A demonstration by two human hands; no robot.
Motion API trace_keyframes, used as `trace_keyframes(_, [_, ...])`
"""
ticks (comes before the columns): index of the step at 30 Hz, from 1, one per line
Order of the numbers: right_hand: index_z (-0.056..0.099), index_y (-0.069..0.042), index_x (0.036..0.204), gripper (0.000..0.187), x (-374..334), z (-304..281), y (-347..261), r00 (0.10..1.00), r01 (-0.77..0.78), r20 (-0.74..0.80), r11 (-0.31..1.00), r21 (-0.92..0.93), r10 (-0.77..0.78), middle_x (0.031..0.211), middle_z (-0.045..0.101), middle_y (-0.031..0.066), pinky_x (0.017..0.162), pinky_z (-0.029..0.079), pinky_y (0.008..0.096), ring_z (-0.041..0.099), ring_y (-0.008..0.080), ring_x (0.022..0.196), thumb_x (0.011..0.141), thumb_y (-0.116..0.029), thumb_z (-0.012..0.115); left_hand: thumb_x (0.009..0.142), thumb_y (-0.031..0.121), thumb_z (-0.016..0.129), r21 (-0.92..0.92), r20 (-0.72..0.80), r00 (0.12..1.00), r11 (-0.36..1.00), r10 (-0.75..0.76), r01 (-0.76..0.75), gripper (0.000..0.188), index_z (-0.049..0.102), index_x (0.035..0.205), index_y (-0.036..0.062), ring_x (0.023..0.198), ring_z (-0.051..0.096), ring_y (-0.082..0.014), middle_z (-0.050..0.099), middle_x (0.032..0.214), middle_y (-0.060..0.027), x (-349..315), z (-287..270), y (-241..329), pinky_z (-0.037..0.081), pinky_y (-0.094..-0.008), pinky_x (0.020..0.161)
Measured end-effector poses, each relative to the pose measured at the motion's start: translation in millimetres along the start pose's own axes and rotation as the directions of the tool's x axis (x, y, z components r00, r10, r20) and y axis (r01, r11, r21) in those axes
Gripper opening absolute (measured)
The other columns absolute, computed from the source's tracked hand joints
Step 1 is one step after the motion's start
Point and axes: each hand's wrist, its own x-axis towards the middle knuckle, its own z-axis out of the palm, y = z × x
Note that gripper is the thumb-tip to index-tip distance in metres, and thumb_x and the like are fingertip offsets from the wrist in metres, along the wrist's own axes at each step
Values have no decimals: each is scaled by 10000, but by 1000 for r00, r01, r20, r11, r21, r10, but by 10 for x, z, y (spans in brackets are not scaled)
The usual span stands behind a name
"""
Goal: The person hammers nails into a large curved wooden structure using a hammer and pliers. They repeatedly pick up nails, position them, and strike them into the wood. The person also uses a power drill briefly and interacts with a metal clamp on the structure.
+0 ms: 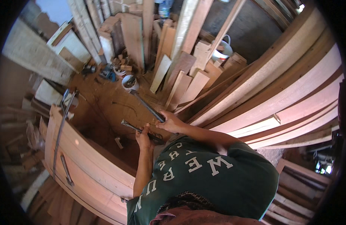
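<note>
Both my hands are in front of my body, gripping dark metal parts of what looks like a bar clamp. My right hand (170,122) is closed round the lower end of the long bar (146,106), whose blunt head points away from me. Nearer and to the left, my left hand (143,138) has its fingers wrapped round a thinner rod (130,126) with a small knob-like tip. The two parts run roughly side by side; where they join is hidden by my hands.
On the left lies a long wooden workpiece (94,157) with a metal bar (60,137) across it and a short rod (66,170). Boards (285,86) lean on the right, offcuts (188,84) stand ahead. A white bucket (129,82) and blue power tool (108,73) sit on the floor.
</note>
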Motion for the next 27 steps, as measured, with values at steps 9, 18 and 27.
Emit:
trace_keyframes(9, [660,5,1122,325,47,-1767,484,784,-120,-614,993,-2,94,910,720,83,786,558,363,689,186,835,855,-120,795,987,187,794,250,262,942,958,-207,141,205,617,964,85,671,572,-98,644,825,-8,374,1259,-258,463,-265,610])
trace_keyframes(18, [648,97,1061,359,767,-4976,262,172,-331,-966,913,-239,-191,1043,723,349,915,545,511,704,514,1038,786,-125,712,1018,233,750,321,216,926,918,-309,231,193,649,982,72,635,571,-99,666,819,-7,674,1344,-207,461,-259,577])
trace_keyframes(27, [604,55,1176,312,1120,-3456,273,423,-107,-870,939,-327,-255,1108,673,215,902,508,463,661,347,1016,958,-148,695,1049,295,712,-26,29,864,864,-503,504,254,673,1094,49,696,636,-153,724,914,-68,938,1012,-227,533,-303,611])
